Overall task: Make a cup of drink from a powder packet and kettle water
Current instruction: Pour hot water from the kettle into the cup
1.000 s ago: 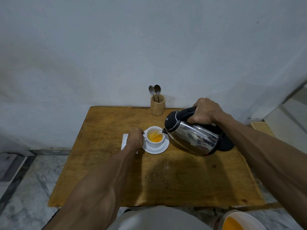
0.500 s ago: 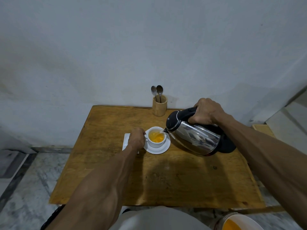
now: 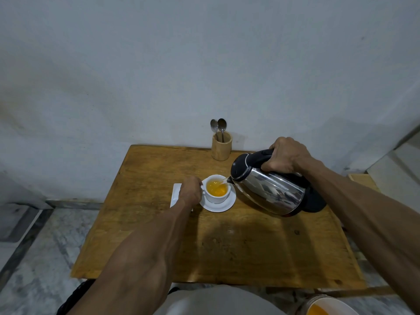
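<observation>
- Right hand [image 3: 286,155] grips the black handle of a steel kettle [image 3: 268,189], tilted, spout at the cup's rim, water streaming in.
- Left hand [image 3: 190,193] closed at the white cup [image 3: 217,189], on its handle side.
- Cup holds orange drink and sits on a saucer [image 3: 223,206], mid-table [image 3: 159,235].
- White packet [image 3: 175,196] lies under the left hand.

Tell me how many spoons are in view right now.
2. Both stand bowl-up in the wooden holder at the table's far edge: one spoon on the left, the other spoon beside it. None visible elsewhere; the left hand could hide something.
</observation>
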